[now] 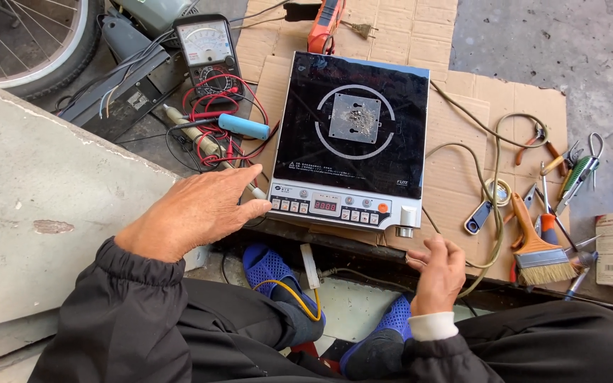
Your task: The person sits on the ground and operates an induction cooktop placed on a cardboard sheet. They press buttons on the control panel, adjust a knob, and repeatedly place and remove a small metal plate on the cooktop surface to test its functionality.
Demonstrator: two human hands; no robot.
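An induction cooktop (352,138) is lying flat on sheets of cardboard (462,135), its black glass top facing up and its control strip facing the person. A small square metal plate (355,118) is sitting at the centre of the glass ring marking. The red digital display (325,206) on the control strip is showing lit digits. The left hand (196,209) is resting at the cooktop's near left corner, fingers loosely extended and holding nothing, with the forefinger touching the leftmost buttons of the strip. The right hand (438,273) is hovering just beside the near right corner, below the round silver knob (407,216), fingers curled in; whether it is gripping anything cannot be told. To the left, an analogue multimeter (207,46) is standing among red and black test leads (214,131), with a blue cylindrical tool (244,126) lying across them. To the right, a paintbrush with an orange handle (537,248), pliers (537,142), screwdrivers (569,174) and a roll of tape (498,191) are lying spread over the cardboard, well apart from both hands. A bicycle wheel (30,35) is showing at the upper left. The person's blue perforated shoes (271,269) are showing below the cooktop's edge.
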